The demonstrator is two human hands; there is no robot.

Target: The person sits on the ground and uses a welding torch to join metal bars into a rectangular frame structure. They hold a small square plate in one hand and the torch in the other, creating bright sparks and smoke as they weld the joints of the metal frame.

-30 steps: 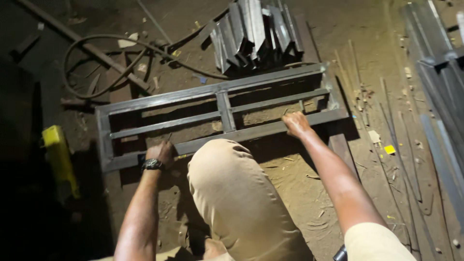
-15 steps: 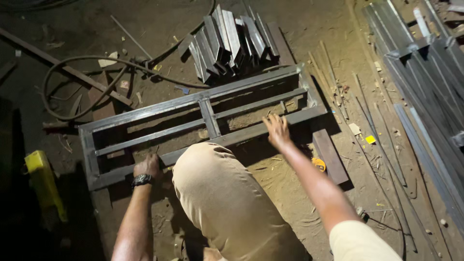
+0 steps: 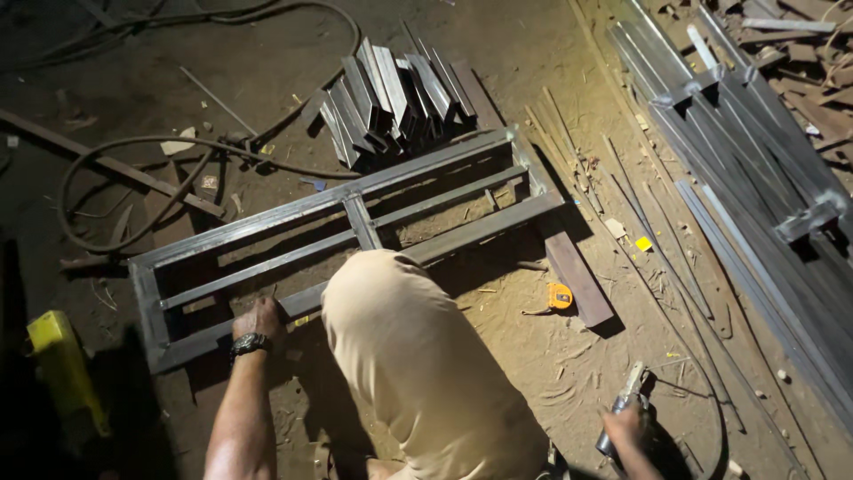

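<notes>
A grey steel frame [image 3: 355, 213] of welded bars lies flat on the dirt floor in front of me. My left hand [image 3: 258, 317], with a black watch on the wrist, rests on the frame's near bar at its left part. My knee in tan trousers covers the middle of that bar. My right hand [image 3: 622, 427] is low at the right, away from the frame, closed around the handle of a metal power tool [image 3: 626, 400] that lies on the floor with a cable.
A stack of short steel angle pieces [image 3: 391, 98] lies behind the frame. Long steel sections [image 3: 755, 196] run along the right. A flat bar [image 3: 577, 277] and an orange tape measure [image 3: 560, 296] lie right of the frame; a black hose [image 3: 160, 178] and a yellow object [image 3: 62, 364] at the left.
My right hand has left the frame's near bar and moved down to the right, where it now grips the power tool. The left hand stays on the frame.
</notes>
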